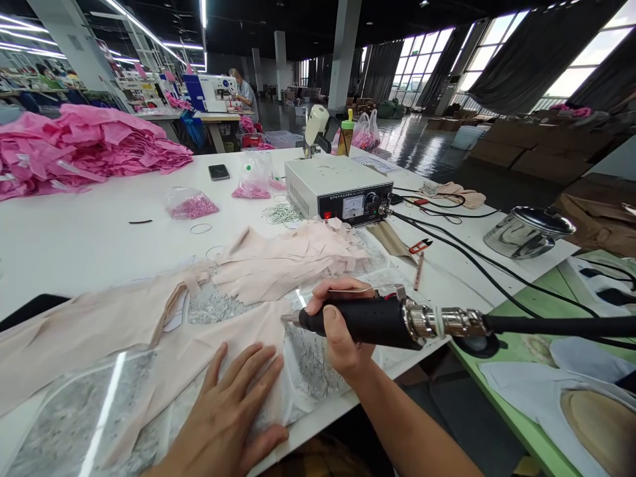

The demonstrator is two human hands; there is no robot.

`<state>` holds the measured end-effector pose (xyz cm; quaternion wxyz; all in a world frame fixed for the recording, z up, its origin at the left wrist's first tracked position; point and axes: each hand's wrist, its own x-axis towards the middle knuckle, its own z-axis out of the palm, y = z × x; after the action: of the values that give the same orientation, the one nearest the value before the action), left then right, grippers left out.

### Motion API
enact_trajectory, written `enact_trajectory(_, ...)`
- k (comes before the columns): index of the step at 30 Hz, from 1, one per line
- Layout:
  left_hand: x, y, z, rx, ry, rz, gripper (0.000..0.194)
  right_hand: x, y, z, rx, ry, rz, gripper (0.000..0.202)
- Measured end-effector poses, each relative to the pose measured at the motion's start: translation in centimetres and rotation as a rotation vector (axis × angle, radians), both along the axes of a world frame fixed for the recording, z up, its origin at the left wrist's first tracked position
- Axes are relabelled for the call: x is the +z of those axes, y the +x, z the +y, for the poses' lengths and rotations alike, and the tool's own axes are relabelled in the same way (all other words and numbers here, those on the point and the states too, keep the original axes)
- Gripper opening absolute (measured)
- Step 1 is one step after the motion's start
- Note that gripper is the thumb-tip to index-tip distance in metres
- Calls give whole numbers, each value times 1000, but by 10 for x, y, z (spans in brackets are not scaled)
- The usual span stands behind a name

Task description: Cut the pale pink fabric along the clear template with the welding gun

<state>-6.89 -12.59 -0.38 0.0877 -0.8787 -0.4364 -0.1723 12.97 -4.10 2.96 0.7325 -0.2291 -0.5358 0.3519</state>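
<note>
My right hand is wrapped round a black handheld ultrasonic cutter, whose thick cable runs off to the right. The cutter's narrow metal tip meets the edge of a pale pink fabric piece. My left hand lies flat on that fabric with the fingers spread. Under the cloth is a grey marbled, glossy board. A pile of cut pale pink pieces lies just beyond, and a folded stack of the same fabric extends to the left.
A white control box with a dial stands behind the cutter, its black cables trailing right. Orange snips, a steel mug, bags of pink rings, a phone and a bright pink fabric heap are on the table.
</note>
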Motion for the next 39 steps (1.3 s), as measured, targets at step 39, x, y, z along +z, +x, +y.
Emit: enact_trajectory(39, -6, 2, -4, -4, 60, -37, 67, 28, 15, -43, 338, -236, 155, 15)
